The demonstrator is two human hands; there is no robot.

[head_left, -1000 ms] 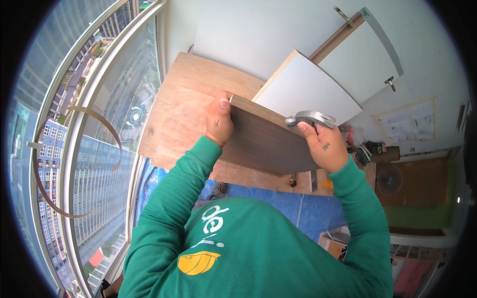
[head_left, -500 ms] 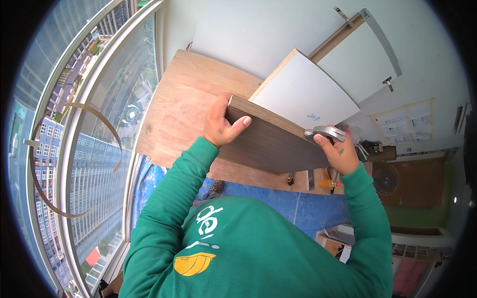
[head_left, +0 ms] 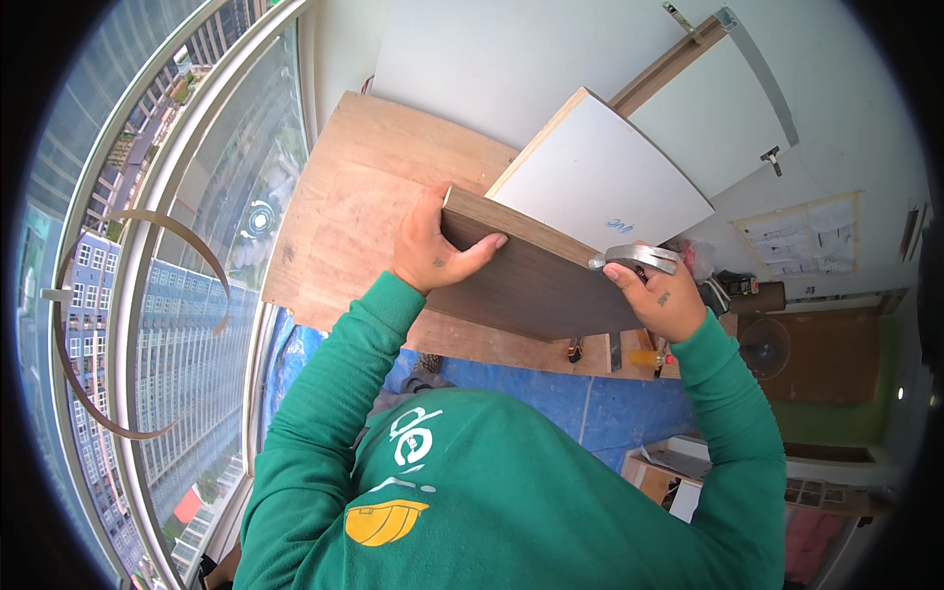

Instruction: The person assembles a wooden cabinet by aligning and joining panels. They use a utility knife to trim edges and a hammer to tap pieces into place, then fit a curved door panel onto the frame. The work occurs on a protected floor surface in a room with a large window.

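A dark brown wood-faced panel [head_left: 541, 280] stands tilted in front of me, its lighter wood-grain edge [head_left: 521, 223] facing up. My left hand [head_left: 433, 246] grips the panel's left end, thumb across the dark face and fingers behind it. In my right hand [head_left: 667, 295] is a claw hammer [head_left: 641, 259], held close under its metal head. The striking face lies at the right part of the panel's top edge; whether it touches cannot be made out. Most of the hammer's handle is hidden by the hand.
Beneath lies a plywood sheet [head_left: 344, 216]. Behind the panel lean a white board [head_left: 600, 177] and a hinged door panel [head_left: 718, 118]. A bottle of orange liquid [head_left: 644, 358] and a cutter [head_left: 574, 350] lie nearby. Blue sheeting [head_left: 560, 403] covers the floor; a window [head_left: 211, 246] stands left.
The panel and both hands have shifted slightly left. The hammer head has also moved a little left and up along the edge.
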